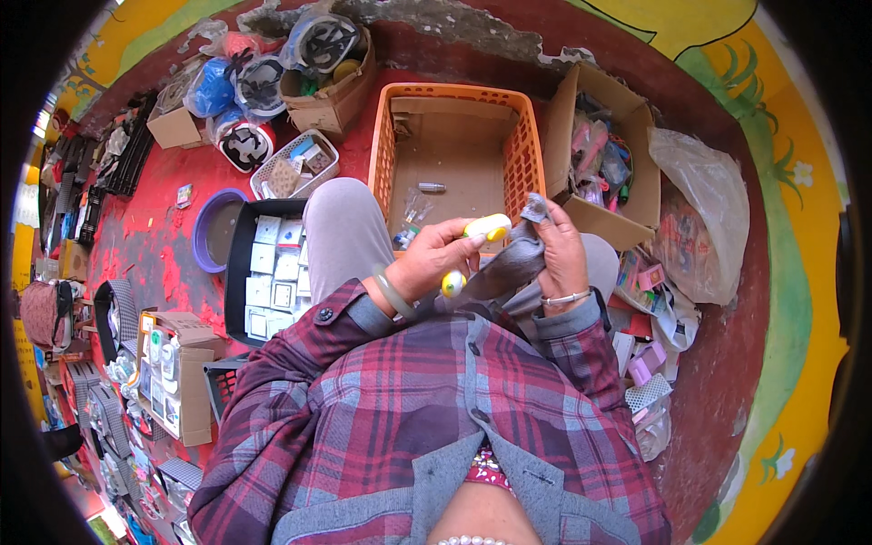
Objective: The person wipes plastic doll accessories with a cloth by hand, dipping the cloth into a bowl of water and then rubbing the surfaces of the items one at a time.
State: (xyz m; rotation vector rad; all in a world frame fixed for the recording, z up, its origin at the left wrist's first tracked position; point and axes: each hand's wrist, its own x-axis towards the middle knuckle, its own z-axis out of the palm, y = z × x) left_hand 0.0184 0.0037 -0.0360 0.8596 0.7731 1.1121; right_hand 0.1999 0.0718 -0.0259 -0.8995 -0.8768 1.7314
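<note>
My left hand [429, 257] pinches a small yellow-and-white rounded object [489, 227] between thumb and fingers; its exact kind is unclear. Below those fingers shows a yellow ball-like piece [453, 283] with a green spot, and I cannot tell whether it joins the first one. Close by on the right, my right hand [561, 245] is closed around a crumpled grey cloth [509, 265], which hangs down toward my lap. The cloth's upper end sticks out above my right fingers. Both hands are held over my lap, in front of an orange plastic crate [385, 136].
Inside the crate lie a cardboard sheet and a few small packets. A cardboard box [618, 218] of colourful goods stands right, beside a clear plastic bag [699, 209]. Leftward are a black tray [238, 272] of small white boxes, a purple basin [207, 232], a white basket [322, 177] and bagged helmets [259, 86].
</note>
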